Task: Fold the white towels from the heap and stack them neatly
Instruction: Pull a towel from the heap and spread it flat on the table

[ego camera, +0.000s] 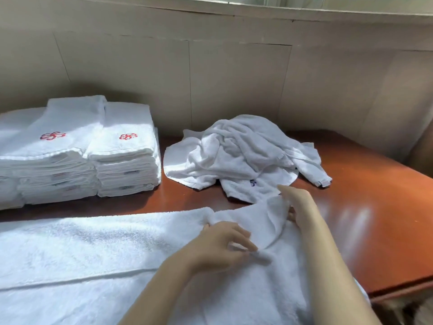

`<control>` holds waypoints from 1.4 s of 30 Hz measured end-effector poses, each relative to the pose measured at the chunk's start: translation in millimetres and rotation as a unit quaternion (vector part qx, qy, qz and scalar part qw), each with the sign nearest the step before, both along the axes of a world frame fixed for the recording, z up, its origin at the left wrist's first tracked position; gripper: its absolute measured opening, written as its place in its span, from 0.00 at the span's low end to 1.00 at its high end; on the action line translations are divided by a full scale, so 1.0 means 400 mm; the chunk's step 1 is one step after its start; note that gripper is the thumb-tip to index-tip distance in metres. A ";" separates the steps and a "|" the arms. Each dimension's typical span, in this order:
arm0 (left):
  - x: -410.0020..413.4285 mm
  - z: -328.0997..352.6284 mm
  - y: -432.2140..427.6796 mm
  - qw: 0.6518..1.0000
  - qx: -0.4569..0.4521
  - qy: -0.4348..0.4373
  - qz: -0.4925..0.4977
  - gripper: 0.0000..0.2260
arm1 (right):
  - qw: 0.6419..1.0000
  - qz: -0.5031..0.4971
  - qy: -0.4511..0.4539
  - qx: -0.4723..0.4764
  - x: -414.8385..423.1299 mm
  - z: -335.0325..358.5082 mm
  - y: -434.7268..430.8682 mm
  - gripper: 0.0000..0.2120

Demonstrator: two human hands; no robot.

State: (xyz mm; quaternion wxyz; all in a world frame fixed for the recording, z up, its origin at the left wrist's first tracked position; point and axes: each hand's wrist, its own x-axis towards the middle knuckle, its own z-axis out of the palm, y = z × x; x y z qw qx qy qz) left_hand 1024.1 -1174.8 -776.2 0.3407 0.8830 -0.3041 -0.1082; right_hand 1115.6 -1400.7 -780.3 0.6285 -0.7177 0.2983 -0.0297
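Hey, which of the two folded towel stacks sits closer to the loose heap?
The right stack, directly beside the heap; the left stack sits beyond it.

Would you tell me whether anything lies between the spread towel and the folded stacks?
Nothing visible: only bare red-brown table separates the spread white towel from the folded white towel stacks; the crumpled heap lies aside.

Spread towel [93, 254], crumpled heap [243, 148], neat folded stacks [121, 148]

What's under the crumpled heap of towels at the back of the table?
The heap rests on the red-brown table. A towel with a blue emblem pokes out from under its front edge. Whatever else lies beneath is covered.
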 end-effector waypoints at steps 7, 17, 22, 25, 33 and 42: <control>0.042 0.010 0.105 0.969 0.082 -0.067 0.225 0.19 | 0.936 -0.099 -0.229 0.248 -0.073 0.041 -0.106 0.09; 0.025 -0.076 0.153 0.937 0.257 -0.059 0.232 0.28 | 0.994 -0.003 -0.092 0.063 -0.169 0.064 -0.124 0.37; -0.005 -0.077 0.167 0.930 0.250 -0.084 0.254 0.30 | 0.997 0.014 -0.072 0.039 -0.191 0.084 -0.136 0.39; -0.018 -0.073 0.189 0.927 0.264 -0.080 0.253 0.30 | 0.991 -0.009 0.005 -0.137 -0.186 0.038 -0.112 0.29; -0.045 -0.079 0.250 0.925 0.281 -0.077 0.244 0.34 | 0.833 -0.002 0.182 -0.523 -0.178 0.045 0.005 0.17; -0.052 -0.067 0.359 0.876 0.293 0.059 0.378 0.31 | 0.788 0.286 0.169 -0.518 -0.144 -0.053 0.288 0.37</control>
